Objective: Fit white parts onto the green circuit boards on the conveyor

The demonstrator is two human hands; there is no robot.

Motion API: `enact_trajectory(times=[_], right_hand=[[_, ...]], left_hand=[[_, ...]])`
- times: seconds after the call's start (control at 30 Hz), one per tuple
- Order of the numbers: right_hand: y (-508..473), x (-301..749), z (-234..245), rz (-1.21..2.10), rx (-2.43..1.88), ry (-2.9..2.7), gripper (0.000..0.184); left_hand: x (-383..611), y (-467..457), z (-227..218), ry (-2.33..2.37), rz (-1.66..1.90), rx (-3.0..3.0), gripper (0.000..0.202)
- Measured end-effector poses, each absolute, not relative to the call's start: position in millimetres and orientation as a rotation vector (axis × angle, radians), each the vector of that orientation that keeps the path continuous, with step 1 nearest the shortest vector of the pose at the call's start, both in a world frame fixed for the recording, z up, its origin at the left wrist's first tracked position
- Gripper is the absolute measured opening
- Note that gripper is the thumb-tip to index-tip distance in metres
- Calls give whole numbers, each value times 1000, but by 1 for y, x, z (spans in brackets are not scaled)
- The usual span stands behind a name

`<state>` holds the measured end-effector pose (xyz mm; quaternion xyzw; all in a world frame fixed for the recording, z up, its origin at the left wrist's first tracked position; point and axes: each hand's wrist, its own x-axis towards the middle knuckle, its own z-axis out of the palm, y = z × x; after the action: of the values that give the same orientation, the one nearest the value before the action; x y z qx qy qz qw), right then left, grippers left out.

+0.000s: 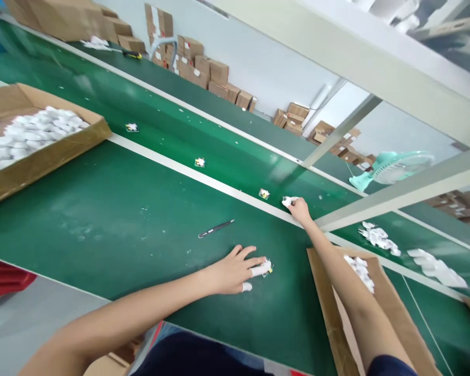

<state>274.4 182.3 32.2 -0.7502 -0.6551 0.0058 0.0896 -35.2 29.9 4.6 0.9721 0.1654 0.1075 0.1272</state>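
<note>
My left hand [235,270] lies low over the green bench with its fingers spread, white finger cots on two of them. One covered fingertip rests at a small circuit board [269,269], partly hiding it. Farther off, my right hand [300,211] reaches across the white strip to the green conveyor belt. Its fingers are pinched on a small white piece [286,201], whose exact kind I cannot make out. Just left of that hand, another small circuit board [263,194] with white and yellow parts sits on the belt. A black pen [216,228] lies beyond my left hand.
Two more boards, one near [200,162] and one farther [132,127], sit on the belt. A cardboard tray [43,156] of white pieces stands left; another tray [321,292] lies under my right forearm. A metal post [399,194] rises beside that arm. White pieces [379,238] lie right.
</note>
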Motion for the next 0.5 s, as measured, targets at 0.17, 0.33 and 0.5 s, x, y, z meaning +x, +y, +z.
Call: enact_trajectory(times=[0.17, 0.33, 0.5], right_hand=[[200, 268, 21, -102, -2171, -2011, 43], [216, 238, 9, 89, -1924, -2295, 40], [209, 227, 16, 165, -1833, -2295, 36]], left_hand=[[-39, 28, 6, 446, 294, 2922, 41], [-40, 21, 12, 388, 373, 2991, 25], [-36, 15, 15, 306, 421, 2948, 29]])
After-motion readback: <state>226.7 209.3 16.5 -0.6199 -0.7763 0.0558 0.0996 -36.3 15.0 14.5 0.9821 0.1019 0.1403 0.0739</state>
